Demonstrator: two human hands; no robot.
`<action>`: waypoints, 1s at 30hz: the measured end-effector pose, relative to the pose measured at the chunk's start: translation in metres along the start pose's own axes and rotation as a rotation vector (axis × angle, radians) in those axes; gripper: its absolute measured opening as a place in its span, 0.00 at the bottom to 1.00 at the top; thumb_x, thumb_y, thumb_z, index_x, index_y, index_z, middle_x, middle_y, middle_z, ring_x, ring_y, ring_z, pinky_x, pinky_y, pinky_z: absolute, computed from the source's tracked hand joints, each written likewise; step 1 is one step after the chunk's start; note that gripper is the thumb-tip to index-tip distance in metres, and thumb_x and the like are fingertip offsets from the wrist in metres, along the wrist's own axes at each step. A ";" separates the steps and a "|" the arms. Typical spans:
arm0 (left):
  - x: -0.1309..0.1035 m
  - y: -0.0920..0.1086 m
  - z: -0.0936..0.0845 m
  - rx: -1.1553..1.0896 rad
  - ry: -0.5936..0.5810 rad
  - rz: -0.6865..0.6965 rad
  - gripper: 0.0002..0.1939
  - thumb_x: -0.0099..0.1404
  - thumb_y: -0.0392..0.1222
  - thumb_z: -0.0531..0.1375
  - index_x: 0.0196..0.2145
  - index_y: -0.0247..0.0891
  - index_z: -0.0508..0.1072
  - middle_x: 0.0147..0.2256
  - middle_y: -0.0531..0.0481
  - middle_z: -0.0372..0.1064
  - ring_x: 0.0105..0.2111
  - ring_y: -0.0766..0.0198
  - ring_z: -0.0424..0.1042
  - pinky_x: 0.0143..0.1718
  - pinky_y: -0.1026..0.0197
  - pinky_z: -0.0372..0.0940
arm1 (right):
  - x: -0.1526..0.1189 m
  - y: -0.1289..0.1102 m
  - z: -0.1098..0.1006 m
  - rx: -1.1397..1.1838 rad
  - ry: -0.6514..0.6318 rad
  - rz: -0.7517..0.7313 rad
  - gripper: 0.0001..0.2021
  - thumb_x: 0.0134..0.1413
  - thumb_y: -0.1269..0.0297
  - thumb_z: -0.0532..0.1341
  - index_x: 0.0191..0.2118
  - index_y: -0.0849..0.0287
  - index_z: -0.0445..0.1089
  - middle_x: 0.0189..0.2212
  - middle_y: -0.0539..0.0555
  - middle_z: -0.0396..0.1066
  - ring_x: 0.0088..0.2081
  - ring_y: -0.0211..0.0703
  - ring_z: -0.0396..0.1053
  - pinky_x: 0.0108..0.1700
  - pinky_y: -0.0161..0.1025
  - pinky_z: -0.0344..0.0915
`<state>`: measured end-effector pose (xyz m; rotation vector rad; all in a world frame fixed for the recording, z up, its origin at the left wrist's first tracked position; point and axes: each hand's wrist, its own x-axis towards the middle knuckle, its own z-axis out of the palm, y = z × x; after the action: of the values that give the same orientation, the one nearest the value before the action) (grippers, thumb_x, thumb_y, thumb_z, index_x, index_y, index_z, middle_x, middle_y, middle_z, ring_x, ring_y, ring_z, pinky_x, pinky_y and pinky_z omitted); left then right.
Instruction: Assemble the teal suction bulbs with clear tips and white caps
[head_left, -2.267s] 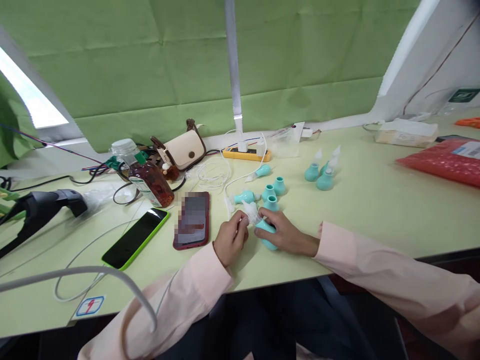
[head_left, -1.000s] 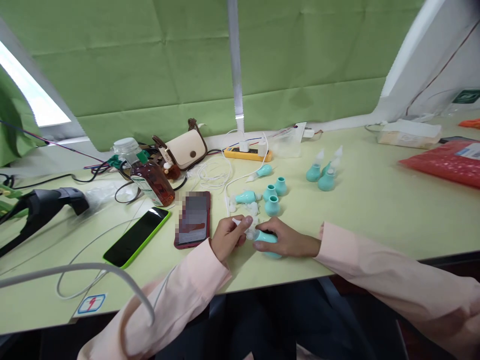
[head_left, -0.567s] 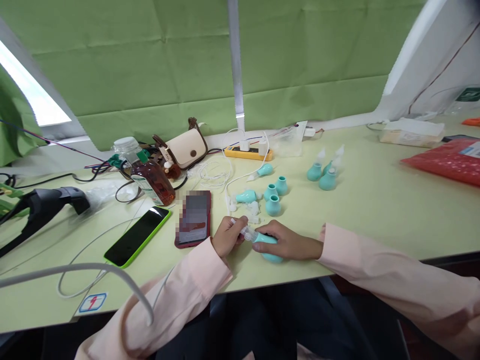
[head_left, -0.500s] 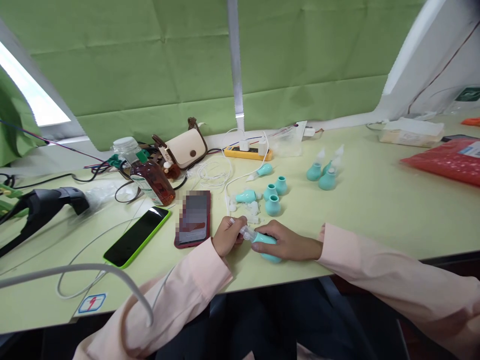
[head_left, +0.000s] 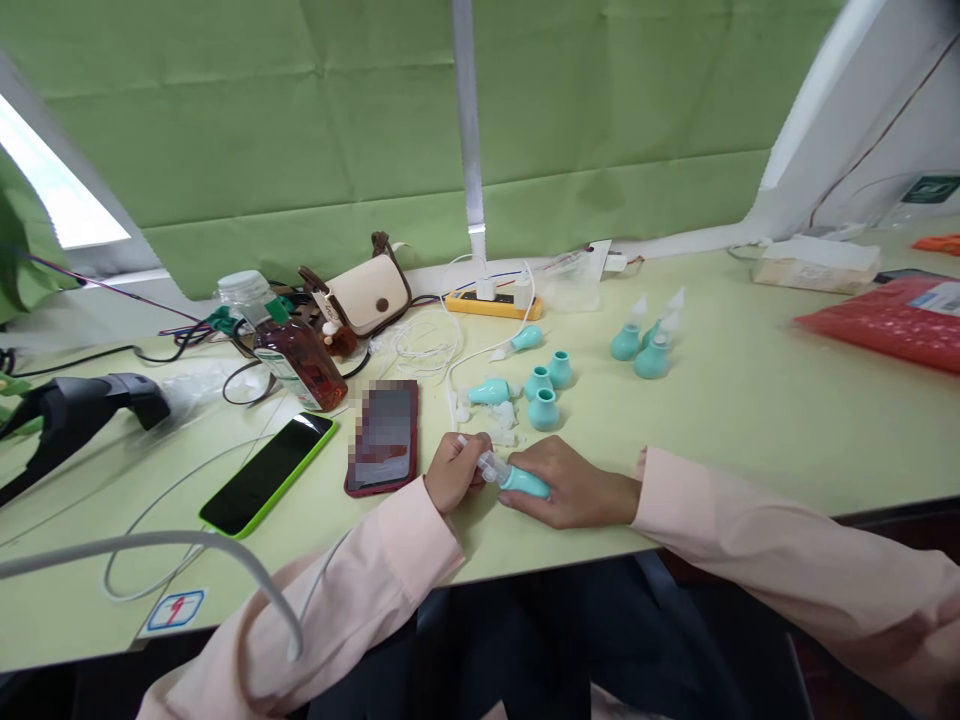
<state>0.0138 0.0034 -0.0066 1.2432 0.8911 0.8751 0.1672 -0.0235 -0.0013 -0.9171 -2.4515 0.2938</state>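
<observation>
My right hand (head_left: 574,485) is closed around the teal bulb of a nasal aspirator (head_left: 527,483), near the table's front edge. The clear tip (head_left: 489,464) of the aspirator points left, where my left hand (head_left: 454,470) pinches its end between thumb and fingers. Just beyond my hands lie small clear plastic parts (head_left: 504,418) and another teal aspirator (head_left: 489,391) on its side. Three open-necked teal bulbs (head_left: 543,410) stand close by, their mouths facing up. Farther right, several teal bulbs with clear tips (head_left: 651,357) stand upright.
To the left lie a dark red phone (head_left: 382,438), a green-edged phone (head_left: 268,478) and a tilted bottle (head_left: 300,362). A yellow power strip (head_left: 493,305) with white cables sits at the back beside a cream bag (head_left: 369,295). A red package (head_left: 885,325) lies right.
My right hand's fingers have shifted to wrap further around the bulb, covering more of it. My left hand keeps its pinch on the clear tip. The view has shifted slightly.
</observation>
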 end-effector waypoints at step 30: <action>0.005 0.001 -0.002 -0.013 -0.035 -0.119 0.14 0.45 0.40 0.53 0.10 0.37 0.50 0.08 0.62 0.41 0.10 0.79 0.39 0.11 0.71 0.36 | 0.005 0.007 0.001 -0.553 0.059 -0.312 0.21 0.54 0.50 0.46 0.25 0.64 0.62 0.21 0.53 0.64 0.26 0.41 0.61 0.28 0.36 0.53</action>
<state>0.0136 0.0086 -0.0064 1.1786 0.9205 0.7614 0.1674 -0.0151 -0.0034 -0.7124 -2.6120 -0.5366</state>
